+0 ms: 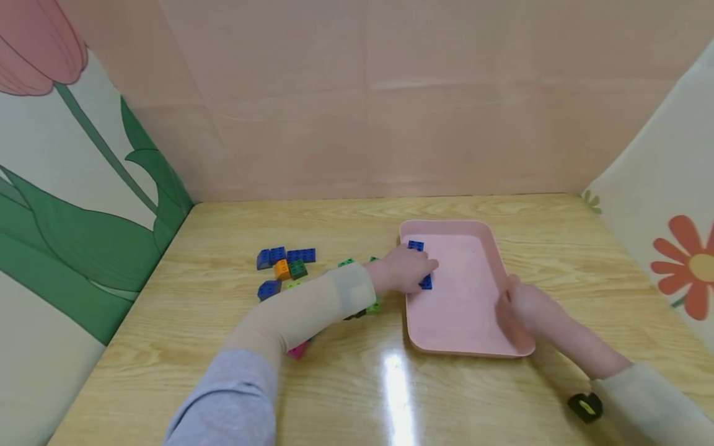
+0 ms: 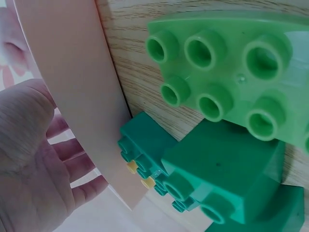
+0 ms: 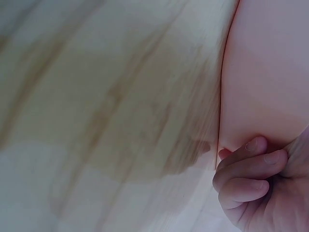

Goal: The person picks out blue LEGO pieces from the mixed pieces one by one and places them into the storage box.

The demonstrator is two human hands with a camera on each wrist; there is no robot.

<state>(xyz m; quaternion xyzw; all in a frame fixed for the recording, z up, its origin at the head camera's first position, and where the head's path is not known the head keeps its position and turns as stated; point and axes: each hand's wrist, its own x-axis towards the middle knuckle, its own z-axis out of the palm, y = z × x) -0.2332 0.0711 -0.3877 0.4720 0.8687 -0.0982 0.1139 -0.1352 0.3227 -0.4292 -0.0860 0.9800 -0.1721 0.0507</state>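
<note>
A shallow pink tray (image 1: 465,310) lies on the wooden table, its long side running away from me. My left hand (image 1: 404,267) reaches over its left wall into the tray, fingers spread and loosely extended in the left wrist view. Blue building bricks (image 1: 426,282) show in the tray at the near and far sides of that hand, which hides the area between them. My right hand (image 1: 530,303) grips the tray's right rim, with curled fingers (image 3: 246,171) against the outer wall in the right wrist view.
Left of the tray, the left wrist view shows a light green brick (image 2: 217,72) and darker green bricks (image 2: 222,164) close by the wall. Farther left lie blue bricks (image 1: 301,255), an orange brick (image 1: 282,269) and a pink brick (image 1: 298,351), some partly behind my left forearm.
</note>
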